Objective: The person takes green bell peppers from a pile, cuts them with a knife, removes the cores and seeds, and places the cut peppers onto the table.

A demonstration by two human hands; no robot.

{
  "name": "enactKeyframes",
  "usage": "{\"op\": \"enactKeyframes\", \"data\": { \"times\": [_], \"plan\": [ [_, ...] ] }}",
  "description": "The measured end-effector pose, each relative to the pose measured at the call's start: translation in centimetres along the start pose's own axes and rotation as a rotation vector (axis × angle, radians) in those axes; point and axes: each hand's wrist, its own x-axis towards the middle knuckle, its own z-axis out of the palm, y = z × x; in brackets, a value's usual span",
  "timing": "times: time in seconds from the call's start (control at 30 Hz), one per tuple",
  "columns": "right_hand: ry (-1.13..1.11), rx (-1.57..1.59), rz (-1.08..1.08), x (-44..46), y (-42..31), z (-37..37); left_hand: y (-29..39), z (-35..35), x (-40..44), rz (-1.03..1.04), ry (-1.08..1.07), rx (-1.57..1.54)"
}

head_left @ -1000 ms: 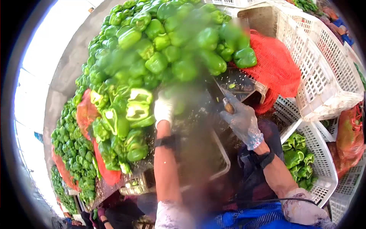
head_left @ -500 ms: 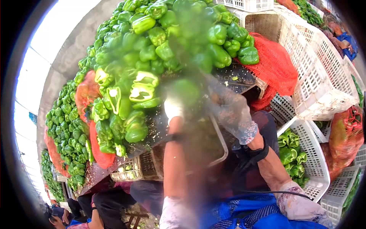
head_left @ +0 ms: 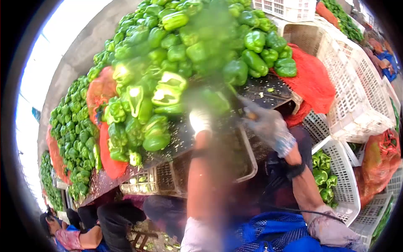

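Note:
A blurred smear runs down the middle of the view. Partly behind it, my left hand (head_left: 199,120), in a white glove, is closed round a green bell pepper (head_left: 216,101) over the dark tabletop (head_left: 184,132). My right hand (head_left: 266,126), in a greyish glove with a patterned cuff, is closed just right of the pepper. Something tan shows at its fingers, too blurred to name. Cut bell peppers (head_left: 169,89) with pale insides lie left of my left hand. Beyond both hands rises a big heap of whole green bell peppers (head_left: 176,52).
Red mesh sacking (head_left: 312,80) hangs at the table's right end. White plastic crates (head_left: 350,88) are stacked beyond it; a lower crate (head_left: 346,180) holds peppers. Under the table's edge sits another crate (head_left: 145,185). Another person (head_left: 79,235) sits at lower left.
The view has shifted, so the heap and crates appear slightly further right. My right hand has turned, its fingers now pointing toward the pepper. The left hand keeps its hold.

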Motion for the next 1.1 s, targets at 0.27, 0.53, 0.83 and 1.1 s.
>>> {"op": "enactKeyframes", "data": {
  "times": [0.27, 0.53, 0.83, 1.1],
  "plan": [
    [-0.011, -0.248, 0.02, -2.7, 0.6, 3.0, -5.6, 4.4, 4.9, -0.042, 0.079, -0.436],
    [0.101, -0.246, -0.435, 3.6, -6.5, 4.1, -4.6, -7.6, 6.6, -0.022, 0.511, -1.253],
    [0.269, -0.104, -0.068, 1.8, 0.6, 2.0, -18.7, -22.3, 22.5, 0.02, 0.493, -0.013],
    [0.532, -0.241, -0.171, 5.2, -0.5, -3.1, -15.7, -20.5, 17.0, 0.127, 0.552, -0.087]
  ]
}}
